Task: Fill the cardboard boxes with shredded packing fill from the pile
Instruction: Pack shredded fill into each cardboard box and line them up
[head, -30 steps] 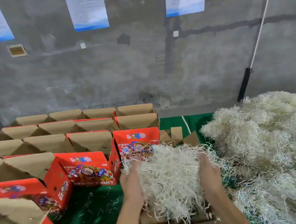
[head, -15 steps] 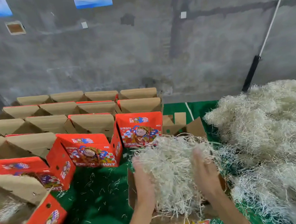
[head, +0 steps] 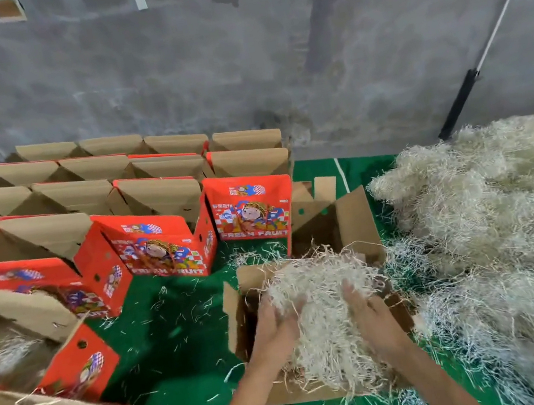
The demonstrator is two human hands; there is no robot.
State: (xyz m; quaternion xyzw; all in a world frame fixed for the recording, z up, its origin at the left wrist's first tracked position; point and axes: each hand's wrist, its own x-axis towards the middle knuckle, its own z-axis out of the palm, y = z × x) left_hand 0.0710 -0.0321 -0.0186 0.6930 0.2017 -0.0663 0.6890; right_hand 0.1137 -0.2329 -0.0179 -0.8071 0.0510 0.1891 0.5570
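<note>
Head view: person's two bare arms reach forward and down over an open box on green floor covering.
Left hand [head: 278, 322]: on left side of the clump, fingers spread and pressed into the shreds, cupping not fisted.
Right hand [head: 369, 308]: on right side of the same clump, fingers spread, pressing inward; hands well apart with the fill between them.
Clump of fill [head: 322, 301]: pale shredded strands, sits in and spills over the box top, some hanging past the near edge.
Open box [head: 237, 314]: plain brown cardboard, flaps up, directly under the hands; how full below the clump, cannot tell.
Pile [head: 487, 204]: big loose heap of the same shreds, just right of the box, runs to the right frame edge.
Red boxes [head: 253, 209]: printed "FRESH FRUIT", standing in rows left and behind, flaps open.
Near-left boxes [head: 75, 366]: shreds visible inside.
Floor [head: 175, 337]: green, scattered loose strands.
Wall [head: 237, 61]: grey concrete behind.
Pole [head: 500, 11]: white with black lower part, leaning on wall at right.
</note>
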